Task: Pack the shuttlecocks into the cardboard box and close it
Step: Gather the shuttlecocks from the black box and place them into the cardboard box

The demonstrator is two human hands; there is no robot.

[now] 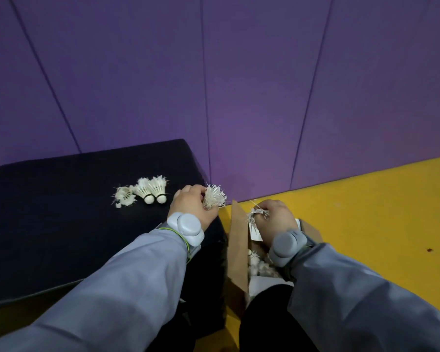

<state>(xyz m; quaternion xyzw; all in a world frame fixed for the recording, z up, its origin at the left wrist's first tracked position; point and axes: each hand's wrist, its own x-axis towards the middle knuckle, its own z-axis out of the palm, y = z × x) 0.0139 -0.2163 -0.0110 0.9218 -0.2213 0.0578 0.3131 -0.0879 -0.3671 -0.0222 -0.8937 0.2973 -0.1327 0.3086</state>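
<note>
1. I see my left hand point(191, 207) closed around a frayed shuttlecock point(214, 196) at the dark desk's point(48, 212) edge;
2. my right hand point(277, 218) grips another shuttlecock point(257, 215) above the open cardboard box point(239, 240), which stands on the yellow floor point(366, 212);
3. three loose shuttlecocks point(141, 191) lie together on the desk.

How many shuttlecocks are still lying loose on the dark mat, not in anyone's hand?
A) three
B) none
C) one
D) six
A: three shuttlecocks lie together on the dark mat, apart from the left hand and the right hand, each of which holds one of its own.
</note>
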